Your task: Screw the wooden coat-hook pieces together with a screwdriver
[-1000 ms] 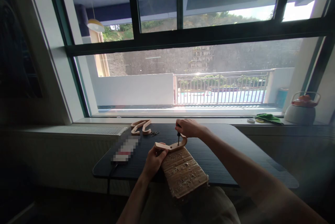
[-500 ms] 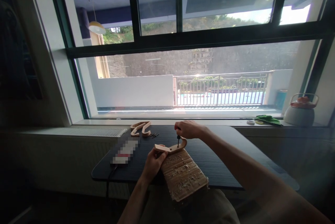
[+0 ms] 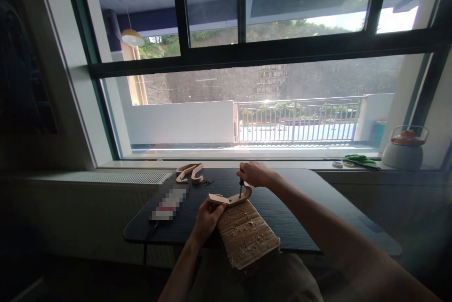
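Right hand [image 3: 257, 174] has shifted slightly, fingers closed round a screwdriver [image 3: 241, 182]; left hand [image 3: 207, 218] pinches the wooden hook [image 3: 235, 199] at the block's [image 3: 249, 236] far end.

I can't read any words or numbers; the long, white-and-red thing [image 3: 170, 202] is blurred into little squares.

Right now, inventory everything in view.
Window: one, dark-framed, ahead
Railing: one, grey, outside
Lamp: one, yellow, upper left
Grille: one, pale, left
Jug: one, white and orange, sill
Cloth: one, green, sill
Rings: two, white and yellow, sill
Table: one, dark, centre
Blurred item: one, pale, table left
Wooden pieces: count unclear, tan, table
Fasteners: several, dark, beside them
Hook: one, tan, left hand
Board: one, brown, under hook
Screwdriver: one, dark, right hand
Left hand: one, on hook
Right hand: one, on screwdriver
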